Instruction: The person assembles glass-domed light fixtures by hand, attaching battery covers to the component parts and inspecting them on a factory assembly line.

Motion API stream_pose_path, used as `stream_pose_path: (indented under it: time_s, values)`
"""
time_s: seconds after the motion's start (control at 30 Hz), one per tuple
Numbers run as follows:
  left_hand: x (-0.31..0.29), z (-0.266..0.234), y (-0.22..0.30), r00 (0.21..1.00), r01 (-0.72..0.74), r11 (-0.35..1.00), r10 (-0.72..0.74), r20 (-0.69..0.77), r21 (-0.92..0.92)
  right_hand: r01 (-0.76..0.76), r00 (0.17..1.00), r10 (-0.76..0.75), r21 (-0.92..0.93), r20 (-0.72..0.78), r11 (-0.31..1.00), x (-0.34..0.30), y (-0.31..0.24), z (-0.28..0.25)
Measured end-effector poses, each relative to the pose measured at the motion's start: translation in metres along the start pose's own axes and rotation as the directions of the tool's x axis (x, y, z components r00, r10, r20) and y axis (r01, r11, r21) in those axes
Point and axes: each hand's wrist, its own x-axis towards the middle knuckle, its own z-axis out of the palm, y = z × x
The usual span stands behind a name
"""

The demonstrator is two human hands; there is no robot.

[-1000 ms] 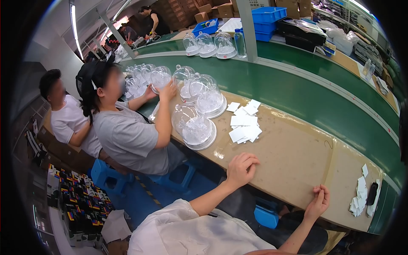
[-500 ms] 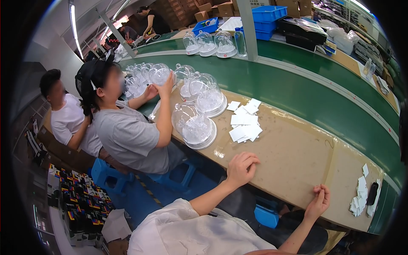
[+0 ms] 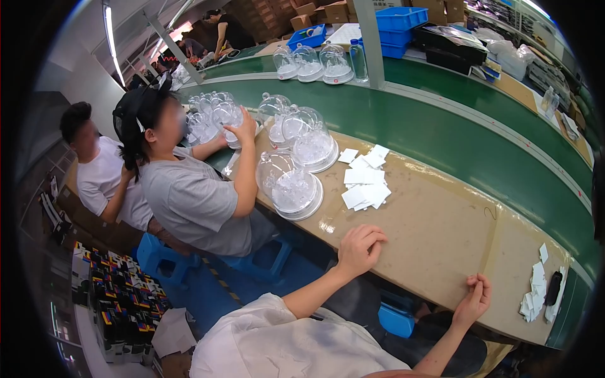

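Note:
My left hand point(image 3: 360, 249) rests on the near edge of the cardboard-topped table point(image 3: 435, 239). Its fingers are loosely bent, with the thumb apart, and nothing is in it. Farther right along the same edge lies my right hand point(image 3: 474, 302), fingers curled in and pressed together, with no object showing. Beyond my left hand is a loose pile of white cards point(image 3: 365, 183). Several clear domes on white round bases, with clear crumpled filling inside, stand left of the cards; the nearest dome point(image 3: 291, 186) sits close to the table edge.
A co-worker in grey point(image 3: 195, 189) sits at my left, both hands on a clear dome point(image 3: 227, 120). A green conveyor belt point(image 3: 441, 138) runs behind the table. More white cards point(image 3: 534, 293) and a black oblong object point(image 3: 554, 288) lie at the right end. Blue stools point(image 3: 161, 258) stand below.
The co-worker's hands have lowered a raised clear dome to the group of domes on the far left. My hands have stayed in place.

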Motion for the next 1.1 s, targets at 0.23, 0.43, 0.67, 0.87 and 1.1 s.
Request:
stream_pose_path:
  time_s: [0.23,0.43,0.67,0.87,1.1]
  values:
    - [0.001,-0.0002,0.0008,1.0,-0.006,1.0,0.006,0.005,0.0,0.0,1.0,0.0,0.003,-0.013,1.0,-0.0007,-0.0014,0.0006]
    - [0.0015,-0.0009,0.0021,1.0,-0.004,1.0,0.004,0.009,0.0,0.006,0.999,-0.007,-0.012,-0.031,1.0,-0.0012,0.0016,-0.0022]
    - [0.002,-0.0002,0.0023,1.0,-0.003,1.0,0.003,-0.004,-0.01,-0.008,0.998,0.008,-0.003,-0.067,1.0,-0.0012,0.002,0.0004]
    - [0.002,0.0018,0.003,1.0,-0.005,1.0,0.005,0.001,-0.001,-0.001,0.999,0.001,0.001,-0.052,1.0,0.0008,0.0001,-0.0009]
    - [-0.0045,-0.005,-0.0015,1.0,0.008,1.0,-0.008,0.002,0.012,-0.009,1.0,0.009,0.001,-0.008,1.0,-0.0027,0.003,0.0005]
